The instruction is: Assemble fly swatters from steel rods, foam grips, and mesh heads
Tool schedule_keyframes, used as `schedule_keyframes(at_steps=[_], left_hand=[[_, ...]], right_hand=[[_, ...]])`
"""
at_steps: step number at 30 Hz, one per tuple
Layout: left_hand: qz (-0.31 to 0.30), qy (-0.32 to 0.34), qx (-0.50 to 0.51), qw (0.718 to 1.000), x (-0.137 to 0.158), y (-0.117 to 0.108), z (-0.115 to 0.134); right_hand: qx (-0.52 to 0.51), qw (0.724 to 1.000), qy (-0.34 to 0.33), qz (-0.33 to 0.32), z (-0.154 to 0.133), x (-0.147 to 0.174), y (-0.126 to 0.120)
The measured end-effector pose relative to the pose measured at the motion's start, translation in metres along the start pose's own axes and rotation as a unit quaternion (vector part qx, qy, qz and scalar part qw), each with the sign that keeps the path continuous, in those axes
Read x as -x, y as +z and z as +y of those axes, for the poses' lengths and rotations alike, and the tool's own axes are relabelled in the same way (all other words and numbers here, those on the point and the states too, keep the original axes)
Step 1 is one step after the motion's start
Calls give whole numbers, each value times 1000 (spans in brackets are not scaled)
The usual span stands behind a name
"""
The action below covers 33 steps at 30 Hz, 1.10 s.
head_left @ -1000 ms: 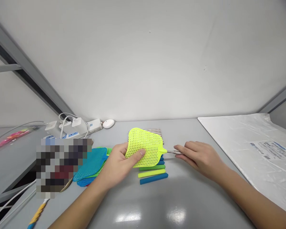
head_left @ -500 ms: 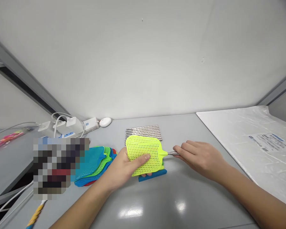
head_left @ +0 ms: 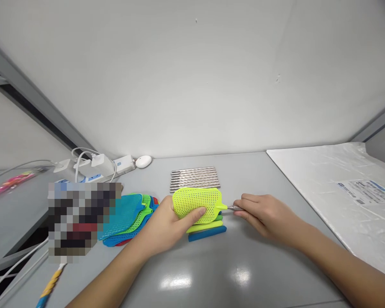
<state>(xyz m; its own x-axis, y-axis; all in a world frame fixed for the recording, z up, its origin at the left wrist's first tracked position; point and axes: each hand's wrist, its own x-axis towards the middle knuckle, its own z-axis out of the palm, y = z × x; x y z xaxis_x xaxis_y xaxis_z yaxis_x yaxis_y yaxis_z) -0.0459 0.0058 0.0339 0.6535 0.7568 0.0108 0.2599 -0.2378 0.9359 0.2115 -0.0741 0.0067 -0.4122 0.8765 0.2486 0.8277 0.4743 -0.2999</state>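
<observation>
My left hand (head_left: pixel 176 220) grips a yellow-green perforated fly swatter head (head_left: pixel 195 203), its thumb pressed on the mesh. The head is tilted, with its narrow neck pointing right. A thin metal rod (head_left: pixel 233 208) meets that neck, and my right hand (head_left: pixel 259 214) is closed around the rod; most of the rod is hidden in the fingers. Beneath the swatter head lie a blue handle sleeve (head_left: pixel 207 233), a yellow one (head_left: pixel 208 226) and a green one, partly covered. Behind it, several metal rods (head_left: pixel 195 177) lie side by side.
Overlapping blue, green and red swatter heads (head_left: pixel 123 216) lie on the grey table (head_left: pixel 231 273) at left, next to a pixelated area. A power strip (head_left: pixel 123 164) with chargers and a white oval device (head_left: pixel 143 161) sit behind. A white wrapped sheet (head_left: pixel 327 184) covers the right side.
The yellow-green swatter head has tipped so its face looks shallower, uncovering more of the yellow and blue sleeves. Both hands keep their hold; the view has shifted slightly.
</observation>
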Motion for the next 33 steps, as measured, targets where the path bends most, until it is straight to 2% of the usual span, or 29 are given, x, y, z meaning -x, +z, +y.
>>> schedule_keyframes(at_steps=[6,12,14,16,22,24,29,33], left_hand=[[-3,-25,-5,1000,-1,-13,3],[129,-11,131,983,-7,-14,4],[160,-5,134,978,-8,-13,5],[169,4,130,977,-9,-11,6],[83,-20,134,987,-3,6,8],[49,-34,151,987,0,14,8],[8,-50,202,978,4,25,7],[-15,-63,264,962,4,23,1]], right_hand=[[-157,984,77,-43,-14,-9,2],[-282,944,166,-42,-12,-12,-1],[-334,922,192,-40,-10,-10,-2],[-401,888,218,-50,-9,-8,-1],[-601,763,229,-64,-17,-8,12],[-629,740,225,-74,-21,-9,15],[-671,710,190,-96,-30,-8,18],[-723,656,187,-109,-33,-4,17]])
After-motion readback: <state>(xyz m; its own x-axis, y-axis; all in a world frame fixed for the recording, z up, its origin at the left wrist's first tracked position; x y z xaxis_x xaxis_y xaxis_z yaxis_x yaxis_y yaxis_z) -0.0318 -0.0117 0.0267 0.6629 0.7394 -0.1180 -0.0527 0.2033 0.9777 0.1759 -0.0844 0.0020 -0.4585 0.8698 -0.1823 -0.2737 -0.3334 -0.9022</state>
